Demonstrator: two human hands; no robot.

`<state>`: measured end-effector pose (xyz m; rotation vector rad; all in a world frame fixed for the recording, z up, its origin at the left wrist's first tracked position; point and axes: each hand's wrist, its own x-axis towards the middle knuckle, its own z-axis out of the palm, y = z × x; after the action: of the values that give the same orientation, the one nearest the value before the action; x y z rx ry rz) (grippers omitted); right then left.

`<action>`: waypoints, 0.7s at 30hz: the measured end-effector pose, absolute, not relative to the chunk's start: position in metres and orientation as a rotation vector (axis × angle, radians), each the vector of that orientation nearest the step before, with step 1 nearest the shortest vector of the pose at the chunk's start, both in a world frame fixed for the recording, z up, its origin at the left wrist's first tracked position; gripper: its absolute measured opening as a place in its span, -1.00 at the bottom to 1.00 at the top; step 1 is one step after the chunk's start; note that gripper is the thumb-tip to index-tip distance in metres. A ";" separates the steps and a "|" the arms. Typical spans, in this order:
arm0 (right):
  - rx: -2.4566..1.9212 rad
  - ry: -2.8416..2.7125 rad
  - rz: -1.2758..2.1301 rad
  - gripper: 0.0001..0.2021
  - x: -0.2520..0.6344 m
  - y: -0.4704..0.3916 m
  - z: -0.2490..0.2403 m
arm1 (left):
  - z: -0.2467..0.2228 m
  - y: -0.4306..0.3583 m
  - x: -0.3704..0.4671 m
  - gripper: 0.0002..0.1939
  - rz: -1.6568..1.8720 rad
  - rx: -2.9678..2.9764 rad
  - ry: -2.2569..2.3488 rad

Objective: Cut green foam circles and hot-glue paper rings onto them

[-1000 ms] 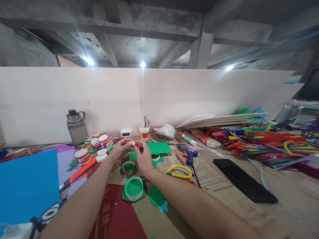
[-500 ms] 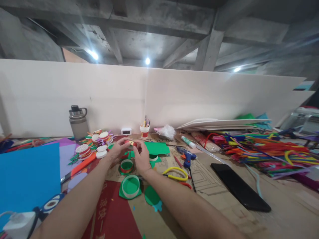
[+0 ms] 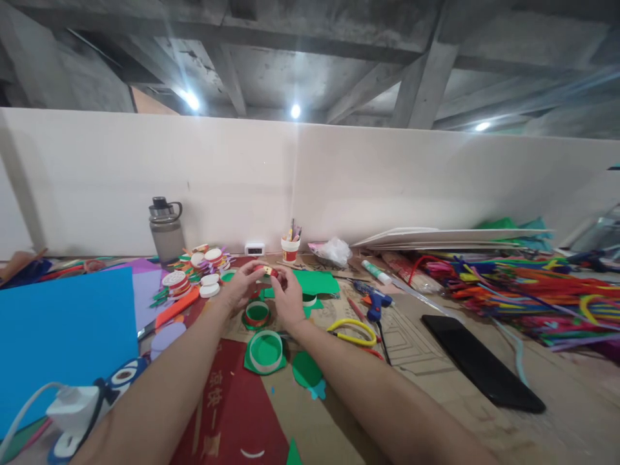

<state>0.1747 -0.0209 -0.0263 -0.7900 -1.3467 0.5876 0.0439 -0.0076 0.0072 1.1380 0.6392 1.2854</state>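
Note:
My left hand (image 3: 243, 284) and my right hand (image 3: 289, 298) meet above the middle of the table. Between their fingertips they hold a small red ring (image 3: 268, 270) with a yellow and white patch. Just below the hands lies a green piece with a red-edged ring (image 3: 256, 314). Nearer to me, a white ring stands on a green piece (image 3: 266, 352). A green sheet (image 3: 314, 283) lies behind my right hand, and a green disc (image 3: 307, 370) is beside my right forearm.
Yellow-handled scissors (image 3: 352, 332), a blue glue gun (image 3: 376, 306) and a black phone (image 3: 482, 361) lie right. Colourful pipe cleaners (image 3: 533, 284) are piled far right. A bottle (image 3: 166, 234), cup (image 3: 290, 250), orange cutter (image 3: 178, 306) and blue sheet (image 3: 72, 342) are also there.
The view has shifted slightly, so the table's things appear further right. Both hands still hold the red ring, which is turned a little differently.

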 end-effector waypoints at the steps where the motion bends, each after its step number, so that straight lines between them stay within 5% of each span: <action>1: -0.788 -1.346 0.584 -0.77 0.175 -0.021 -0.026 | 0.008 -0.008 0.045 -0.71 1.289 1.140 0.633; 21: -0.785 -1.358 0.553 -0.77 0.181 -0.023 -0.024 | 0.014 -0.007 0.051 -0.79 1.274 1.144 0.587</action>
<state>0.1806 -0.0232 -0.0239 -0.7846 -1.3575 0.5526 0.0505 -0.0069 0.0137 1.1442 0.5867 1.2737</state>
